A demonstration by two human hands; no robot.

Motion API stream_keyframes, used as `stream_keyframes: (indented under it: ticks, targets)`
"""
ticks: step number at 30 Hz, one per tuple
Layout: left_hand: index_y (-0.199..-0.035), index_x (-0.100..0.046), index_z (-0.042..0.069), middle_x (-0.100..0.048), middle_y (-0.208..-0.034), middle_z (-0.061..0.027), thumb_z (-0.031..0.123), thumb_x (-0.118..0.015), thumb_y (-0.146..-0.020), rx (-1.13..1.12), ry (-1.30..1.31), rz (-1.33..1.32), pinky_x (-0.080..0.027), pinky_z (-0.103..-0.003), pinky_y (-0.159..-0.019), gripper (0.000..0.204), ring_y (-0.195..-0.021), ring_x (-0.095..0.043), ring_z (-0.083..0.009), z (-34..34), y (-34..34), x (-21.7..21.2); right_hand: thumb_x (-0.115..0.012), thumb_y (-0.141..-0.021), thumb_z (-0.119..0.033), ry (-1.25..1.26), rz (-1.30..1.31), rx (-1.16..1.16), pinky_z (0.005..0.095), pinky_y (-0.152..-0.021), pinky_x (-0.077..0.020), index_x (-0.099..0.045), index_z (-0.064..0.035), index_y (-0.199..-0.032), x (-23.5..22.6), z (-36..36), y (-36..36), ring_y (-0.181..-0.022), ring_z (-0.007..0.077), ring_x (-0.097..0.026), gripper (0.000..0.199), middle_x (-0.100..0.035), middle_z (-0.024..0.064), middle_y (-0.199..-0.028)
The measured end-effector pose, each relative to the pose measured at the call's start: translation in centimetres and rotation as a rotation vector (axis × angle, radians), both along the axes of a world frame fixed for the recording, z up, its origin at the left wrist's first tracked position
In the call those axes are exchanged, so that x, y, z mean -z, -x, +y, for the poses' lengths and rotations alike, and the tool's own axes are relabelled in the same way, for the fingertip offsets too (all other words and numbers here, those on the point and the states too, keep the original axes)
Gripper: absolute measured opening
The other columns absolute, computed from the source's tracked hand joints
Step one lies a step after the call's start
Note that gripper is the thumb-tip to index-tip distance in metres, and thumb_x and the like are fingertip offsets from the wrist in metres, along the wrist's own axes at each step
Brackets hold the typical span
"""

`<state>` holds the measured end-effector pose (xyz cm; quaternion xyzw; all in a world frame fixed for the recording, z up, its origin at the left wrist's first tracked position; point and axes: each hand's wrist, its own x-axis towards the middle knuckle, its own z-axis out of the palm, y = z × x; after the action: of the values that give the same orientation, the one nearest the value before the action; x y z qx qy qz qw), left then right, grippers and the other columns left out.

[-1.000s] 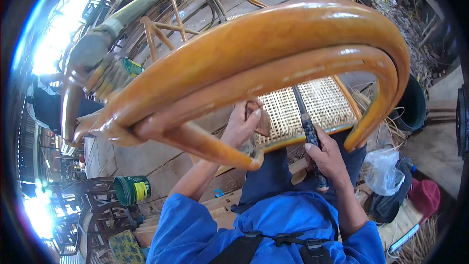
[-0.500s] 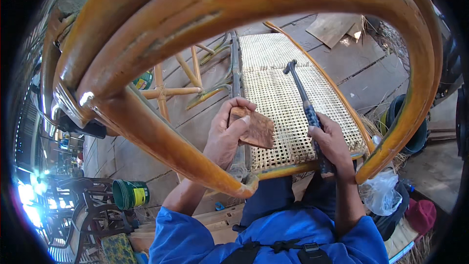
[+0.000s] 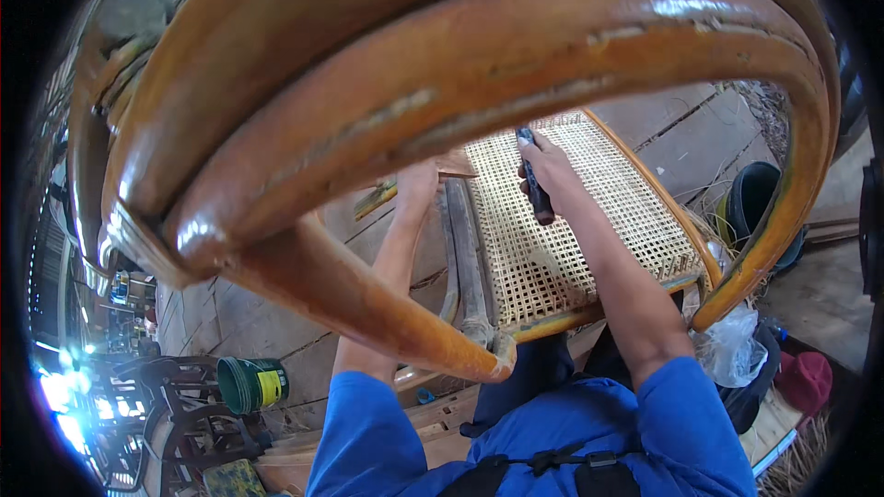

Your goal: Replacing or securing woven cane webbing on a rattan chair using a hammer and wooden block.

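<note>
My right hand is closed around the dark grip of a hammer; its head is hidden behind the big curved rattan frame. Left of it, my left hand shows only in part below the same curve. Its fingers are covered, but a brown wooden block juts out beside it, held in that hand. Under both hands stretches a woven cane panel, bordered by an orange pole on the right and a grey one on the left.
Close overhead, the thick rattan loop arches across the view, and its lower pole crosses my left forearm. A green bucket stands at left, a dark bucket at right. A clear plastic bag and a red cloth item lie at lower right.
Both hands have moved forward, away from my body, carrying the block and the hammer toward the panel's far part. The rattan curve now covers more of them.
</note>
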<state>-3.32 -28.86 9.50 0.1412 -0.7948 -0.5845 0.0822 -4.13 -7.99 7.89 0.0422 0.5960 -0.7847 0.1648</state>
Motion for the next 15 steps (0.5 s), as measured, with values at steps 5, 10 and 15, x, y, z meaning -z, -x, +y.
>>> stream_keyframes:
  ticks: [5,10,15]
  targets:
    - [-0.109,-0.047,0.001,-0.058,-0.087,-0.0145,0.019,-0.053,-0.084,-0.113,0.472,0.120,-0.048,-0.033,-0.057,0.031,-0.068,-0.059,-0.0229,-13.0,8.5,11.0,-0.055,-0.078,-0.015,-0.372,-0.032,-0.318,0.0309,-0.045,-0.0406,-0.051,0.0007,-0.076,3.0,-2.3,2.2,-0.049,0.0160,-0.048,0.016,-0.052,0.0064,-0.064]
    - [-0.111,-0.047,0.000,-0.059,-0.100,-0.0221,0.019,-0.056,-0.081,-0.103,0.682,0.103,-0.045,-0.041,-0.085,0.036,-0.097,-0.058,-0.0357,-6.1,11.7,11.1,-0.053,-0.078,-0.010,-0.408,-0.081,-0.365,0.0313,-0.040,-0.0429,-0.051,-0.0011,-0.075,7.6,0.8,2.0,-0.047,0.0167,-0.052,0.009,-0.054,0.0069,-0.062]
    - [-0.112,-0.047,0.002,-0.059,-0.101,-0.0223,0.015,-0.054,-0.080,-0.062,0.652,0.137,-0.044,-0.042,-0.085,0.035,-0.098,-0.057,-0.0368,-5.9,14.2,11.3,-0.052,-0.080,-0.013,-0.236,-0.084,-0.199,0.0318,-0.038,-0.0428,-0.051,0.0006,-0.078,6.4,-0.3,1.9,-0.046,0.0171,-0.053,0.013,-0.054,0.0078,-0.062]
